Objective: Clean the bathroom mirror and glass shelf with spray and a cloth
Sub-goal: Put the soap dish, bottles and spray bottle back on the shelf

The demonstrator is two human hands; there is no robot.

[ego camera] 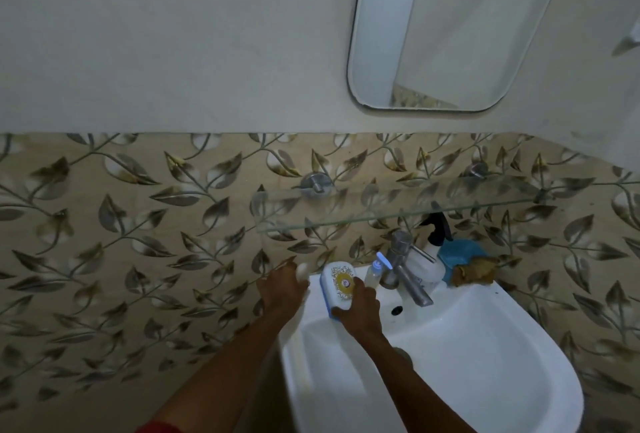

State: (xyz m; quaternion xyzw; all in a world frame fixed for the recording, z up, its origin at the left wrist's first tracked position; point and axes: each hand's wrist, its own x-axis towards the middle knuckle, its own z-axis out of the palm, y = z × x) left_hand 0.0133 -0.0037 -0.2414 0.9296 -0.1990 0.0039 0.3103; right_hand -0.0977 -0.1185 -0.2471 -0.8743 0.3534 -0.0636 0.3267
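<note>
Left hand (282, 288) at the washbasin's (485, 380) 10 o'clock corner, grip cannot be told, right hand (358, 308) curled round a white-and-blue box (337, 284) at 11 o'clock, spray bottle (434, 236) and blue cloth (459, 252) at 1 o'clock, glass shelf (398, 205) above them, mirror (450, 27) higher still.

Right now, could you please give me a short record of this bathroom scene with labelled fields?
mirror: on the plain wall, upper right
glass shelf: on the leaf tiles, above the tap
spray bottle: black trigger, upright on the sink rim behind the tap
blue cloth: on the rim, right of the spray bottle
right hand: grips a white and blue box at the back rim
left hand: at the sink's back left corner; grip unclear
</note>
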